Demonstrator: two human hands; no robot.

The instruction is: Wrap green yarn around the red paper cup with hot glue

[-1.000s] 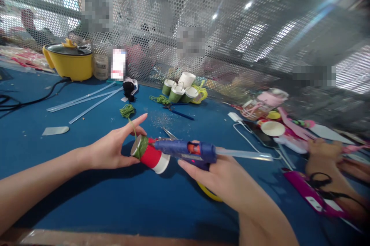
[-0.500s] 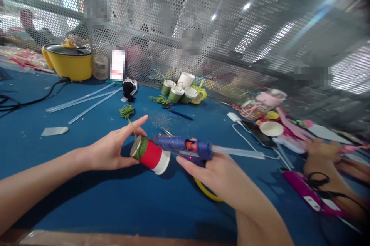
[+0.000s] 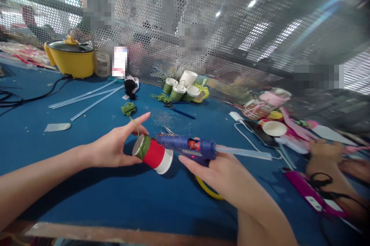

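Note:
My left hand (image 3: 124, 142) grips a tilted paper cup (image 3: 156, 154) by its wider-looking left end, thumb below and fingers above. The cup is red in the middle and white at its right end, with green yarn (image 3: 143, 146) wound round the left part. A strand runs up from it to a small green yarn bundle (image 3: 128, 109) on the table. In my right hand (image 3: 216, 169) is a blue glue gun (image 3: 185, 146), its nozzle at the upper side of the cup beside the yarn. A clear glue stick (image 3: 245, 151) juts out of its back.
Green-wrapped cups (image 3: 177, 91) stand at the back near blue-handled pliers (image 3: 183, 113). Scissors-like metal tips (image 3: 168, 129) lie behind the glue gun. Loose glue sticks (image 3: 86, 97) and a yellow electric pot (image 3: 73, 61) are at left. Another person's arm (image 3: 326, 165) rests at right beside a phone (image 3: 260, 132).
The whole view has shifted slightly, with things appearing a little to the right. My hands, the cup and the glue gun keep nearly the same positions relative to one another.

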